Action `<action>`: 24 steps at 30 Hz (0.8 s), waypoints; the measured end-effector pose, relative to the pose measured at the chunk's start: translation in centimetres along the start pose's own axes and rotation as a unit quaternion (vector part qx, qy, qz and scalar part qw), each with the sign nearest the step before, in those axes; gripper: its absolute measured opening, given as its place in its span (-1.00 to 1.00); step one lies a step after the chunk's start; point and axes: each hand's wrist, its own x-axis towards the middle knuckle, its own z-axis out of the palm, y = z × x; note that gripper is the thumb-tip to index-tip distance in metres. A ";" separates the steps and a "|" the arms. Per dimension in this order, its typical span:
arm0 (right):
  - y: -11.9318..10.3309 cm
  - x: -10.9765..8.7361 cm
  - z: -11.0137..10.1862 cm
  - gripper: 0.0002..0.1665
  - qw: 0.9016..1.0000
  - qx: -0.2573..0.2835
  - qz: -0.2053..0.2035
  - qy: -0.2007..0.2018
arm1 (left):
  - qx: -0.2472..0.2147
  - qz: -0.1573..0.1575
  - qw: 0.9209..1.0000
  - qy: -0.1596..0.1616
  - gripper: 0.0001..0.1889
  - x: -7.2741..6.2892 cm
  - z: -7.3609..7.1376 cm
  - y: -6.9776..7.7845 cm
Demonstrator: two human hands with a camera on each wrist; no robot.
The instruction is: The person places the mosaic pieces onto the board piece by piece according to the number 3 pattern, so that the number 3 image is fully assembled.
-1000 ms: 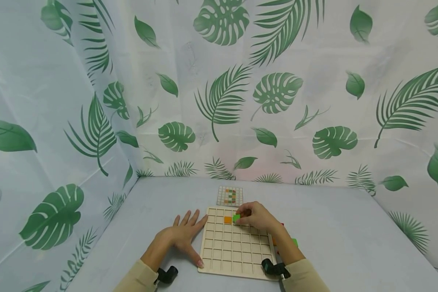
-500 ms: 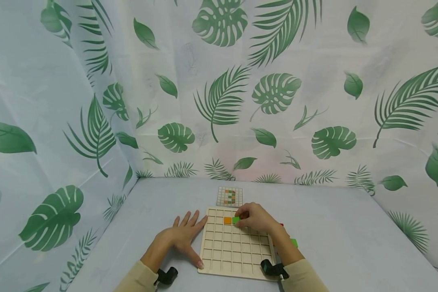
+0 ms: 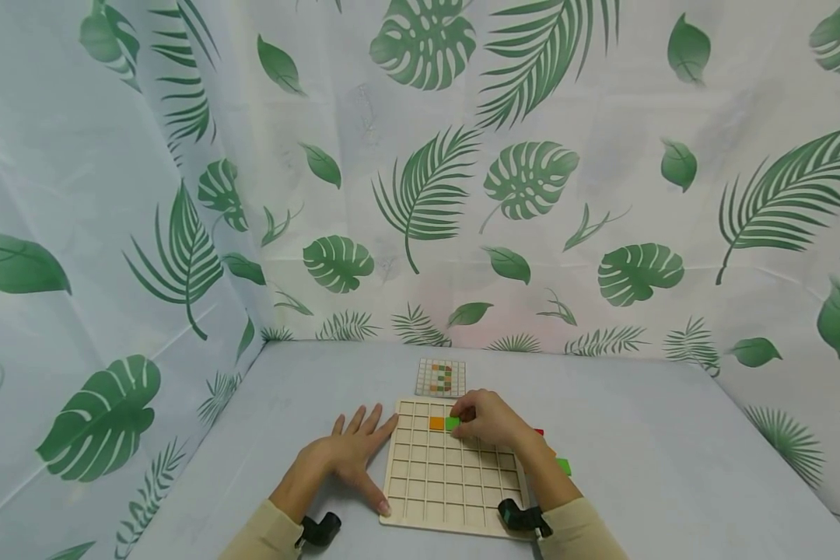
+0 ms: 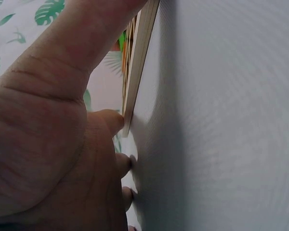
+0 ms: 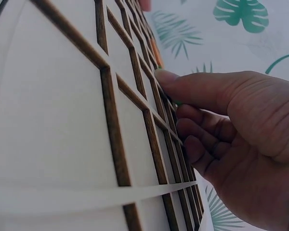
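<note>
A wooden grid board (image 3: 437, 490) lies on the table in the head view. An orange square tile (image 3: 437, 423) sits in a cell near its far edge. Directly right of it a green square tile (image 3: 452, 423) lies flat in the neighbouring cell, its right part covered by fingers. My right hand (image 3: 493, 420) pinches that green tile between thumb and fingers; only a sliver shows in the right wrist view. With fingers spread, my left hand (image 3: 353, 451) rests at the board's left side, thumb and index fingertip touching the edge.
A small pattern card (image 3: 441, 377) with a coloured grid lies just beyond the board. Several loose tiles, among them a green one (image 3: 563, 467) and a red one (image 3: 539, 431), lie right of the board, partly hidden by my right forearm. A leaf-printed curtain (image 3: 420, 194) stands behind.
The green tile, tilted and raised a second ago, has gone down flat into the cell beside the orange tile. My right hand has lowered slightly with it. My left hand has stayed still.
</note>
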 end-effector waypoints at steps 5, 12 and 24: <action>0.0 0.1 0.1 -0.70 1.000 -0.007 0.005 0.004 | 0.000 0.001 1.000 0.004 0.53 -0.1 0.1 0.0; 0.0 0.1 0.1 -0.70 1.000 -0.008 0.000 0.003 | -0.003 0.001 1.000 0.003 0.53 -0.1 0.1 0.0; -0.1 -0.5 -1.7 -0.66 1.000 -0.003 -0.009 0.026 | -0.002 0.006 1.000 0.001 0.53 -0.2 -0.1 0.0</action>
